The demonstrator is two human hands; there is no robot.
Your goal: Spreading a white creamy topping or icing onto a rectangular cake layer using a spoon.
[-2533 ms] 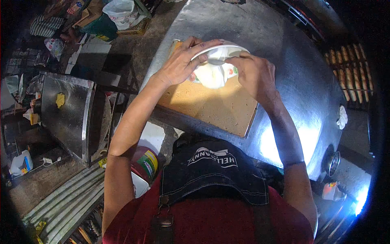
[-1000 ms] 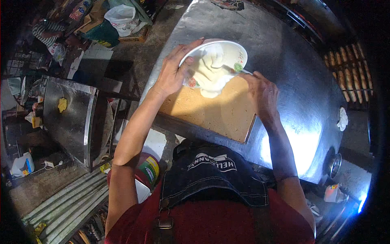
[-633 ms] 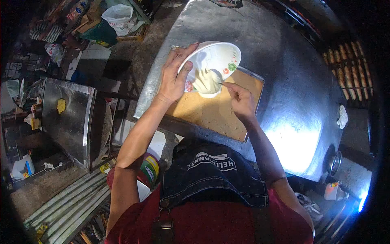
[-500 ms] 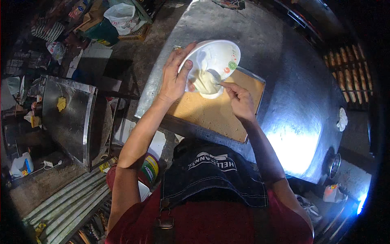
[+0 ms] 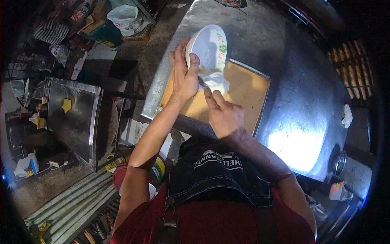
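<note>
My left hand [image 5: 183,77] grips a white bowl [image 5: 208,42] with a printed fruit pattern, its thumb over the rim. The bowl is steeply tipped, its low edge toward me. Pale, creamy mixture [image 5: 216,82] hangs at that edge, over a flat tan layer [image 5: 245,87] in a rectangular metal tray [image 5: 266,75]. Whether the mixture touches the layer, I cannot tell. My right hand [image 5: 226,116] is closed on a spoon [image 5: 201,81] at the bowl's lower lip. Its handle is hidden in my fingers, and only part of the metal shows.
The tray rests on a large metal table [image 5: 292,93], brightly lit at the right. A round metal bowl [image 5: 340,163] is by the table's right edge. Long bread-like sticks fill a rack [image 5: 351,71] at far right. Left stands a dark metal-edged table [image 5: 75,118]; below it, a red bucket [image 5: 120,177].
The bowl has tipped more steeply, and most of the creamy mixture has slid to its low edge. My right hand has moved left and nearer to me, bringing the spoon to the bowl's lip.
</note>
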